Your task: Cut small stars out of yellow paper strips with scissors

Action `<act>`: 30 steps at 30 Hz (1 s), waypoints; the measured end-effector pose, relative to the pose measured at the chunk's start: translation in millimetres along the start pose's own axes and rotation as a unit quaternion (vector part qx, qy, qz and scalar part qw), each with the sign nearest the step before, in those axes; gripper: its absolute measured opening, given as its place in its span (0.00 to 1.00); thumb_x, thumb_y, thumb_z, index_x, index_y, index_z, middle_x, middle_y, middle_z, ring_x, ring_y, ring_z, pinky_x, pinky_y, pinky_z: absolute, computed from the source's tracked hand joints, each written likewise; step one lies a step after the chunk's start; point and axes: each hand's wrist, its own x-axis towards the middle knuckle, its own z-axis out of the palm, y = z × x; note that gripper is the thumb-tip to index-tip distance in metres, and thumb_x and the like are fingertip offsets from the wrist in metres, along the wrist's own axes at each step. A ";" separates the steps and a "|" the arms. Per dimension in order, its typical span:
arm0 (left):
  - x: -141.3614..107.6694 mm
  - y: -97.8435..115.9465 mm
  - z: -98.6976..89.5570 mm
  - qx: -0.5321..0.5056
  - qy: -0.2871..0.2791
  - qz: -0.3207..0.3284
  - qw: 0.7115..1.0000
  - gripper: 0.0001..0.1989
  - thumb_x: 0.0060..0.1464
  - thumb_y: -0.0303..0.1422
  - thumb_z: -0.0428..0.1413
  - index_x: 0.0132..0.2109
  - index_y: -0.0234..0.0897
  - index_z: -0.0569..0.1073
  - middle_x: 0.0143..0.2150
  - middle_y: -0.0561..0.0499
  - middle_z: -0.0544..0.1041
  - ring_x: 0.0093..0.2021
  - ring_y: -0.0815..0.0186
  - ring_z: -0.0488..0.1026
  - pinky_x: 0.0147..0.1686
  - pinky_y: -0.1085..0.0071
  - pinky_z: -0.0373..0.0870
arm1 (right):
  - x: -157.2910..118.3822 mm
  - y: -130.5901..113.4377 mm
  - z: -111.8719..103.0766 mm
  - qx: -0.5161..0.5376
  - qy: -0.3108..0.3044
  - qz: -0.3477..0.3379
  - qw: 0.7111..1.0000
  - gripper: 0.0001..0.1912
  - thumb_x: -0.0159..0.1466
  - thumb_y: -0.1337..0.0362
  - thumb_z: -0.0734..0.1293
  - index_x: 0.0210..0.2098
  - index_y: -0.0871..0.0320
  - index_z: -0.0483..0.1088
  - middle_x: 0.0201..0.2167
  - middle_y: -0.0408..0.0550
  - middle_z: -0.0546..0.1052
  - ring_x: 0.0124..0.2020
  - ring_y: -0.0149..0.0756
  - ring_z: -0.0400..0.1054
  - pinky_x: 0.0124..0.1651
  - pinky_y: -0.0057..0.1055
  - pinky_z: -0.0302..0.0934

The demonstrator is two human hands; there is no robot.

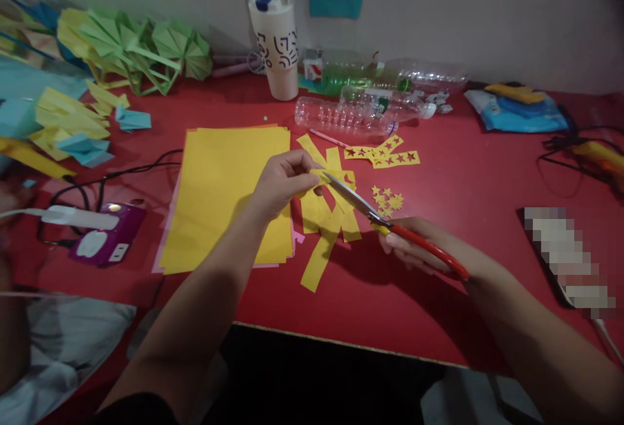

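Observation:
In the head view my left hand pinches a small piece of yellow paper between thumb and fingers. Red-handled scissors are gripped in my right hand, their blade tips reaching the paper beside my left fingertips. Beneath both hands lie several loose yellow paper strips, overlapping one another. A small pile of cut yellow stars rests just beyond the scissors' pivot. Farther back are strips with star-shaped holes. A stack of yellow sheets lies under my left forearm.
Clear plastic bottles lie along the wall near a white tumbler. At left are folded green paper pieces and a purple power strip with cables. A phone lies at right. Another person's sleeve shows at lower left.

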 end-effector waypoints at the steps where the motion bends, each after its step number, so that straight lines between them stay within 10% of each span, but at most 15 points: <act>1: 0.0 -0.2 -0.3 -0.003 -0.003 0.001 1.000 0.07 0.35 0.29 0.61 0.22 0.36 0.68 0.24 0.54 0.74 0.21 0.72 0.72 0.22 0.74 0.65 | -0.3 0.6 -0.3 -0.009 0.001 -0.002 1.000 0.32 0.59 0.32 0.61 0.27 0.57 0.63 0.13 0.34 0.59 0.11 0.23 0.51 0.14 0.23 0.48; 30: -3.5 3.2 2.1 -0.012 -0.029 -0.027 0.999 0.09 0.41 0.28 0.60 0.29 0.39 0.66 0.19 0.58 0.73 0.15 0.74 0.68 0.18 0.75 0.66 | -0.8 7.2 2.2 -0.038 0.036 -0.017 0.998 0.32 0.59 0.31 0.61 0.28 0.56 0.62 0.14 0.35 0.61 0.13 0.24 0.52 0.18 0.26 0.51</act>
